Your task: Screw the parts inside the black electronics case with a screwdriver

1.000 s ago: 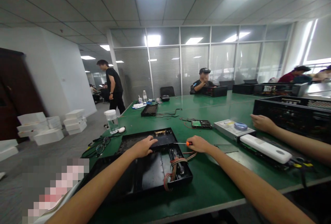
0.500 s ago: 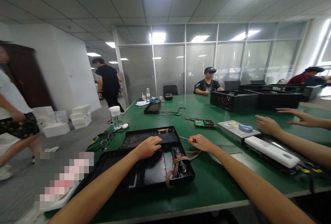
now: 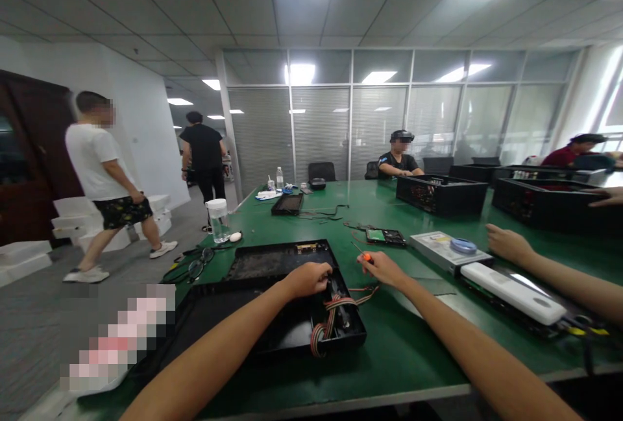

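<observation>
An opened black case (image 3: 272,336) lies on the green table in front of me, its hinged panel (image 3: 263,262) folded out on the far side. My left hand (image 3: 306,278) is over the case's right part, fingers curled together at the far end of a narrow compartment; what they pinch is hidden. Striped ribbon cables (image 3: 335,305) loop out of that compartment. To the right of the case, my right hand (image 3: 384,268) grips a screwdriver (image 3: 366,257) with an orange handle. Its thin shaft points up and left, apart from the case.
At right lie a silver drive (image 3: 435,244) with a blue tape roll (image 3: 463,246) and a white device (image 3: 511,291). A co-worker's hand (image 3: 509,244) is beside them. Beyond are a circuit board (image 3: 385,236) and black boxes (image 3: 440,196). A clear jar (image 3: 220,223) and glasses (image 3: 198,266) stand left.
My left hand has moved right, to the cable compartment, and its fingers have curled. The screwdriver's tip has tilted up. A co-worker's black box has shifted right; a person at left has walked rightward.
</observation>
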Motion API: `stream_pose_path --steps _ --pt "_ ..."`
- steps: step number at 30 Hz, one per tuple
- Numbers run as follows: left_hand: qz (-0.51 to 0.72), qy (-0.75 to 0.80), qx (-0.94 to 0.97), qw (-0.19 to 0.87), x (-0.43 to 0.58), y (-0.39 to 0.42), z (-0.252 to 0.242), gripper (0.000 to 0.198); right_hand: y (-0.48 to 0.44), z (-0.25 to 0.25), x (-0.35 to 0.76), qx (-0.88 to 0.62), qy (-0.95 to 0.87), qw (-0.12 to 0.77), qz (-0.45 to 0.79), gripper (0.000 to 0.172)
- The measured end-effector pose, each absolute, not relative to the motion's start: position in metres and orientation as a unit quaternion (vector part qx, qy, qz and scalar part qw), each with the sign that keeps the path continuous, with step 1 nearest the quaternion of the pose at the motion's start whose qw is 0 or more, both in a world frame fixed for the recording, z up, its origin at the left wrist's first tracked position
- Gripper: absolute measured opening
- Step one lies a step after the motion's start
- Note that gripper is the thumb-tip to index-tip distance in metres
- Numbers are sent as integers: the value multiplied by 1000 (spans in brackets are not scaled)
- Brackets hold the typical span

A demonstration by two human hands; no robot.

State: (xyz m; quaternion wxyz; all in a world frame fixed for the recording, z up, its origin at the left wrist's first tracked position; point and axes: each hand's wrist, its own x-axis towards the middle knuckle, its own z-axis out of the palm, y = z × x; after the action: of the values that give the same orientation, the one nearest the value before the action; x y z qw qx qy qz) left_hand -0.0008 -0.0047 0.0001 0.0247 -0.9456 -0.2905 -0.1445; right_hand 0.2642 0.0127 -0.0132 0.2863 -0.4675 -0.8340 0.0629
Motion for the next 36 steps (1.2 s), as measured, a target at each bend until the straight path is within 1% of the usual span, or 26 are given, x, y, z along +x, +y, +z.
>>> stream_pose_path --steps 3,6,14,16,18,19,22,24,27,30,33,36 --pt "-182 -299 -936 -27 -6 1 -10 13 11 -11 263 -456 -838 292 67 42" --pt "-215 -296 -929 -46 -6 6 -16 14 10 -11 262 -449 -842 292 67 41" --pt "-211 -270 -939 -27 -1 10 -19 22 15 -13 263 -446 -852 267 57 39" --pt "-204 -258 -944 -25 -2 8 -17 22 15 -11 265 -456 -848 265 48 33" --pt "-202 -253 -946 -27 -2 7 -16 22 15 -10 270 -485 -832 266 47 21" --pt "-204 -256 -944 -28 -2 7 -15 22 15 -10 272 -501 -822 265 56 19" --pt "-214 -284 -935 -17 0 7 -17 22 17 -9 278 -519 -804 264 124 21" --pt "-211 -294 -932 -9 1 8 -18 22 19 -7 280 -500 -797 286 180 21" --pt "-198 -282 -939 -14 2 8 -19 20 22 -1 281 -462 -768 365 250 23" --pt "-194 -269 -943 -26 2 8 -19 18 22 8 285 -430 -736 433 293 23" --pt "-197 -277 -940 -32 2 8 -18 16 18 14 289 -435 -713 453 311 29" --pt "-191 -298 -934 -37 3 5 -16 18 13 13 283 -436 -716 467 281 33"
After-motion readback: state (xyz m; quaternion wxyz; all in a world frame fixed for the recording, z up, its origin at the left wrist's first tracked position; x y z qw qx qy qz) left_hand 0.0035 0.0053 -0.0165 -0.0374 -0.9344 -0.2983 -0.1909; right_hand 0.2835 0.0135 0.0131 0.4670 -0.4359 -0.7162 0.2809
